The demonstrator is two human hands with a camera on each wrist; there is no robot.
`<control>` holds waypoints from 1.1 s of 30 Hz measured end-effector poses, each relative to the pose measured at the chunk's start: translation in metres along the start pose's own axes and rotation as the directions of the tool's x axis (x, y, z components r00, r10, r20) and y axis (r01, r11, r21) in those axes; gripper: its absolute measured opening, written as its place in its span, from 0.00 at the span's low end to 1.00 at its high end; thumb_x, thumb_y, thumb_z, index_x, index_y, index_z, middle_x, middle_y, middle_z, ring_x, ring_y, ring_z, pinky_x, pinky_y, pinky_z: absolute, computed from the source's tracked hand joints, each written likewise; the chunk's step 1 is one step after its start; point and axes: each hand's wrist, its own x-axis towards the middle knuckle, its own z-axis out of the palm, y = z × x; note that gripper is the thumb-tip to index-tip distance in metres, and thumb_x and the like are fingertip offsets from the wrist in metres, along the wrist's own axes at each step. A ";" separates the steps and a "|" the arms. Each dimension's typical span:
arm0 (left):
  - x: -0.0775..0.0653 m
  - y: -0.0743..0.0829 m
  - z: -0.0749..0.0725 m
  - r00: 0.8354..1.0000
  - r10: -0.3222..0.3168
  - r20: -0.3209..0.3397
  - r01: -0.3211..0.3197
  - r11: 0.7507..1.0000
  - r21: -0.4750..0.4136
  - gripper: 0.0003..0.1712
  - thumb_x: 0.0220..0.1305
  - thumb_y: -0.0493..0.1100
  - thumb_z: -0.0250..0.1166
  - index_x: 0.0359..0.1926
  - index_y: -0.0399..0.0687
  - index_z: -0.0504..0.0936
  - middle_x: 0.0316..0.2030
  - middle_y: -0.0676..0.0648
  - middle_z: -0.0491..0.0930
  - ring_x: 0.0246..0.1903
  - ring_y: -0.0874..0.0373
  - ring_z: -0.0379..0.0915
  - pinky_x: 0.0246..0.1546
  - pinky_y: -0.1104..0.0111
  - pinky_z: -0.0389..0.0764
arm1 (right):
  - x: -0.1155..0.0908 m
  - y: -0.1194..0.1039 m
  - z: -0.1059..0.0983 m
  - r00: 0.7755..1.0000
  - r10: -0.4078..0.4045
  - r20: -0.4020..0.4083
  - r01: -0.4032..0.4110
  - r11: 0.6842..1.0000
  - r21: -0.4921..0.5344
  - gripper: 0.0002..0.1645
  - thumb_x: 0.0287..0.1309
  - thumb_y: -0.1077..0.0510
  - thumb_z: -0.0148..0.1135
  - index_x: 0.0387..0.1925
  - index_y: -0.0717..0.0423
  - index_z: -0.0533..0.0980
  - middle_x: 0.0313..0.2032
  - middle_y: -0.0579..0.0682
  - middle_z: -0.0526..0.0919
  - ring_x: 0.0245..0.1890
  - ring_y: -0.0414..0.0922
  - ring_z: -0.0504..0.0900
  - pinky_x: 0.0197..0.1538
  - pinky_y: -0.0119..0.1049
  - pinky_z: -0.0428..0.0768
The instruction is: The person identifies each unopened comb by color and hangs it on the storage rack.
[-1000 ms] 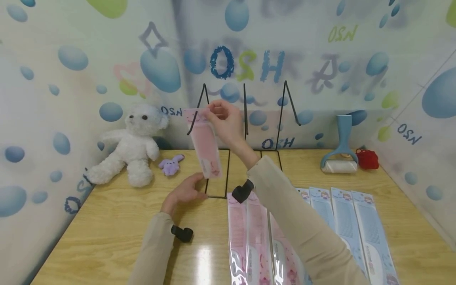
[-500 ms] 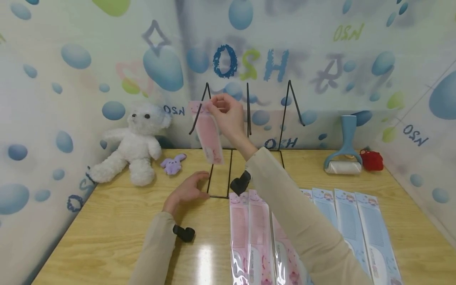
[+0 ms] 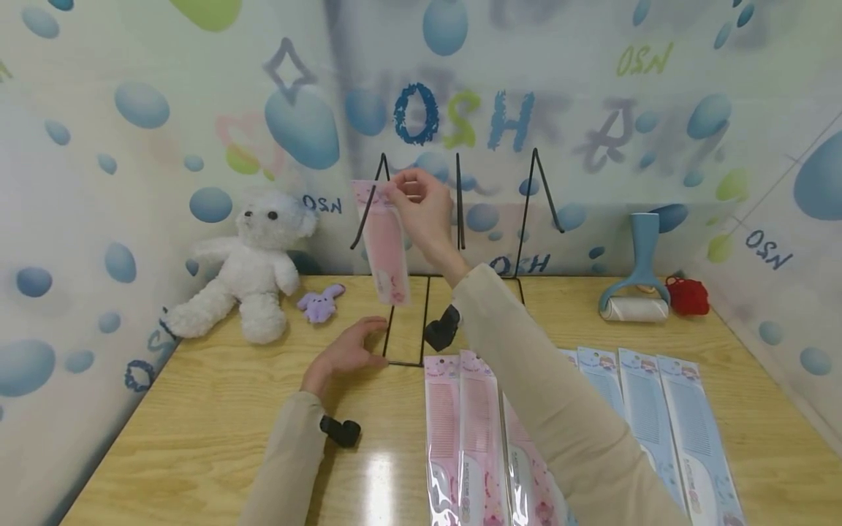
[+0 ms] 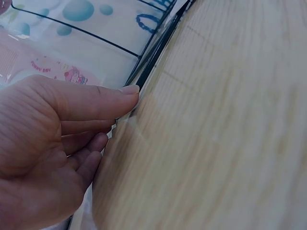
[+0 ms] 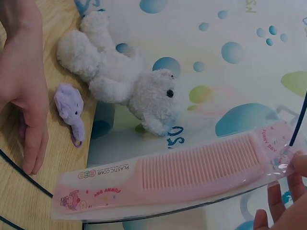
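By the rack [image 3: 460, 204], the pink comb [image 3: 384, 245] has apparently risen

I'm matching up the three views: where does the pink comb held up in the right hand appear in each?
Head view: the pink comb hangs just left of centre, its top pinched by the right hand.
Left wrist view: only partly in frame, at the upper left edge.
Right wrist view: stretched across the lower half, slanting up to the right.
Shared landmark: the left hand, at the left in both wrist views.
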 end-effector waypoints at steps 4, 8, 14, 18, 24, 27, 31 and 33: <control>0.000 0.000 0.001 1.000 -0.006 0.005 0.006 1.000 0.002 0.40 0.54 0.36 0.70 0.66 0.29 0.64 0.68 0.32 0.57 0.68 0.36 0.49 0.68 0.47 0.51 | 0.002 -0.001 0.000 1.000 -0.008 -0.002 0.008 1.000 -0.019 0.06 0.60 0.58 0.64 0.36 0.58 0.79 0.36 0.50 0.83 0.37 0.42 0.80 0.40 0.33 0.79; 0.001 0.001 0.002 1.000 -0.006 0.006 0.006 1.000 0.003 0.40 0.54 0.35 0.70 0.66 0.29 0.63 0.68 0.32 0.57 0.68 0.36 0.50 0.68 0.47 0.51 | 0.004 -0.002 -0.001 1.000 -0.009 0.001 0.009 0.999 -0.045 0.05 0.61 0.58 0.64 0.35 0.57 0.78 0.36 0.50 0.82 0.36 0.42 0.79 0.38 0.33 0.79; 0.001 0.001 0.002 1.000 0.011 -0.001 -0.011 1.000 0.011 0.40 0.54 0.35 0.70 0.65 0.27 0.64 0.68 0.32 0.58 0.68 0.36 0.50 0.68 0.46 0.52 | 0.004 0.002 -0.003 0.999 -0.036 0.012 0.037 0.997 -0.068 0.06 0.61 0.57 0.63 0.35 0.56 0.78 0.37 0.49 0.82 0.37 0.41 0.80 0.39 0.33 0.80; 0.000 0.001 0.001 1.000 0.011 -0.004 -0.011 1.000 0.010 0.40 0.53 0.34 0.70 0.65 0.27 0.64 0.68 0.31 0.58 0.67 0.35 0.50 0.68 0.46 0.51 | 0.002 0.007 -0.005 0.998 -0.057 0.022 0.058 0.997 -0.053 0.07 0.61 0.58 0.63 0.37 0.58 0.78 0.39 0.51 0.82 0.38 0.42 0.79 0.40 0.32 0.80; -0.002 0.002 0.001 1.000 0.021 -0.010 -0.021 1.000 0.013 0.40 0.53 0.34 0.70 0.65 0.27 0.64 0.67 0.30 0.58 0.67 0.35 0.50 0.68 0.46 0.51 | -0.002 0.010 -0.010 0.995 -0.092 0.033 0.093 0.995 -0.035 0.09 0.60 0.60 0.64 0.39 0.62 0.78 0.39 0.54 0.82 0.38 0.46 0.80 0.41 0.33 0.79; -0.002 0.002 0.001 1.000 0.022 -0.013 -0.022 1.000 0.013 0.40 0.53 0.35 0.70 0.65 0.27 0.64 0.67 0.30 0.58 0.67 0.35 0.51 0.67 0.45 0.51 | -0.006 0.012 -0.013 0.992 -0.115 0.052 0.115 0.993 -0.002 0.09 0.59 0.65 0.62 0.40 0.66 0.77 0.40 0.59 0.80 0.38 0.50 0.79 0.43 0.35 0.79; -0.003 0.002 0.001 0.999 0.030 -0.020 -0.030 0.999 0.012 0.39 0.53 0.35 0.71 0.64 0.30 0.66 0.66 0.32 0.61 0.66 0.35 0.53 0.67 0.45 0.53 | -0.018 0.018 -0.021 0.986 -0.102 0.129 0.101 0.995 0.012 0.10 0.58 0.68 0.60 0.42 0.69 0.75 0.40 0.61 0.79 0.40 0.52 0.78 0.44 0.38 0.78; -0.003 0.002 0.000 0.999 0.035 -0.026 -0.034 0.999 0.013 0.38 0.52 0.35 0.71 0.64 0.31 0.68 0.65 0.32 0.63 0.66 0.36 0.55 0.66 0.45 0.55 | -0.025 0.023 -0.024 0.978 -0.090 0.189 0.095 0.995 -0.018 0.11 0.60 0.66 0.60 0.43 0.68 0.75 0.41 0.60 0.79 0.41 0.51 0.78 0.45 0.38 0.78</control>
